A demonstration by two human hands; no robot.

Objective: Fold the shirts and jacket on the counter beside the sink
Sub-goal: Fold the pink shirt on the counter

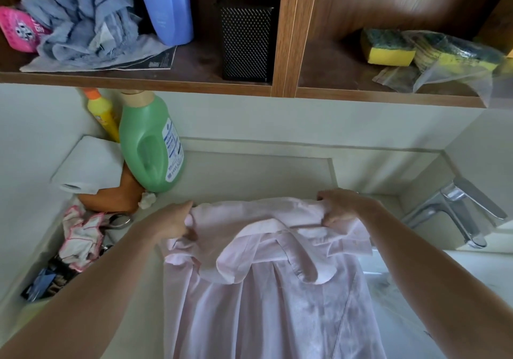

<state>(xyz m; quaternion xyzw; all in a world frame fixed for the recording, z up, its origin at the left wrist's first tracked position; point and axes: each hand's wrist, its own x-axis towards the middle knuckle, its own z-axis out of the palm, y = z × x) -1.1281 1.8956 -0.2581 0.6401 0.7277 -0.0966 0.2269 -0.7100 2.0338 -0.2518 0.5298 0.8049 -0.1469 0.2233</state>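
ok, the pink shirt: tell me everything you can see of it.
The pink shirt is pale, thin, woven-looking cloth, lightly creased. Its collar lies spread open near the top, with a pleat below it. It lies on the counter, shoulders away from the camera, lower part running out of frame. The left hand grips one shoulder, the right hand the other, bunching the cloth there.

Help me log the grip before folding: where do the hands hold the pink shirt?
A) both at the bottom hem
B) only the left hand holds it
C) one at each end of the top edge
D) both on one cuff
C: the left hand and the right hand each grip the pink shirt at opposite ends of its top edge, collar between them.
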